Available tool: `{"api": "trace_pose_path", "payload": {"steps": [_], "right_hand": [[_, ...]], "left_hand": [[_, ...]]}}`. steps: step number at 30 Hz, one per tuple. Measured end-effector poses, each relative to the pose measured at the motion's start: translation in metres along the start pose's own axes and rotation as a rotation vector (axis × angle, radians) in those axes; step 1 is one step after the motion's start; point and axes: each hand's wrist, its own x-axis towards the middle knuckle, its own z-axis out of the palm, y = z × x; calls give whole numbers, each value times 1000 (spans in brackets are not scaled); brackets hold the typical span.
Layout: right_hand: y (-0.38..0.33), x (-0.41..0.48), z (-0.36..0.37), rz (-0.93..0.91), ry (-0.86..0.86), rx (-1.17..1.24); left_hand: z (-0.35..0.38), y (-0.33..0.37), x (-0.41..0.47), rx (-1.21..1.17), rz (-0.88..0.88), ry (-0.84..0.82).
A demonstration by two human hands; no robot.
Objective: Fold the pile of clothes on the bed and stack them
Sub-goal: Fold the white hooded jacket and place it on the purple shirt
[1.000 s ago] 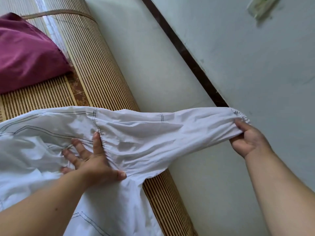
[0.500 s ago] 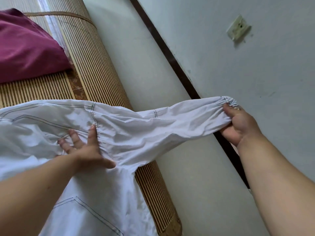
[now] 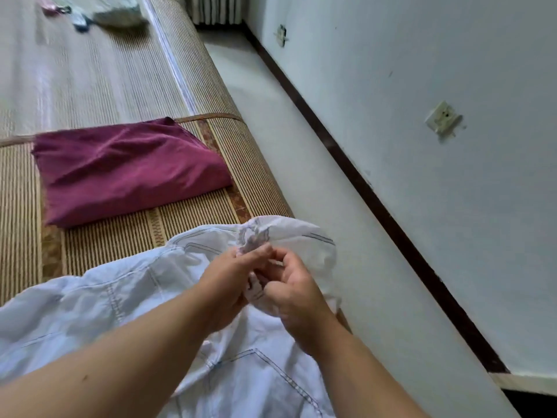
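From the head view, the white garment (image 3: 126,297) lies spread on the woven mat (image 3: 99,236) that covers the bed, close to the bed's right edge. Its sleeve (image 3: 301,239) is bunched up over that edge. Both hands meet at the gathered end of the sleeve. The left hand (image 3: 232,276) pinches the puckered cuff with its fingertips, and the right hand (image 3: 295,291) has its fingers curled round the cloth just beside it. Holding it this way probably lets the person bring the loose sleeve in over the body of the garment before folding, so it does not trail toward the floor (image 3: 301,122). A maroon garment (image 3: 120,167) lies already folded further up the mat, well apart from the white one, and looks like the start of the stack. A few small items (image 3: 117,10) at the far end of the bed are too blurred to name. A wall socket (image 3: 443,120) sits on the wall to the right. Nothing lies between the hands and the maroon garment.
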Motion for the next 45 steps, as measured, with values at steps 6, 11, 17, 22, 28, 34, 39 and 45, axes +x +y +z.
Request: {"api": "trace_pose_path", "payload": {"steps": [6, 11, 17, 22, 28, 34, 39, 45], "right_hand": [[15, -1, 26, -170, 505, -236], [46, 22, 13, -167, 647, -721], [115, 62, 33, 164, 23, -1272], [149, 86, 46, 258, -127, -1573], [154, 77, 59, -358, 343, -1318], [169, 94, 50, 184, -135, -1550], [179, 97, 67, 232, -143, -1604], [204, 75, 103, 191, -175, -1618]], "left_hand": [[-82, 5, -58, -159, 100, 177], [-177, -23, -114, -297, 121, 473], [-258, -92, -143, 19, -151, 829], [-268, -105, -135, 451, -88, 986], [-271, -125, -158, 338, 26, 1479], [-296, -146, -165, 675, -399, 1133], [-296, -143, -166, 843, -467, 1058], [-278, -154, -180, 817, -237, 963]]}}
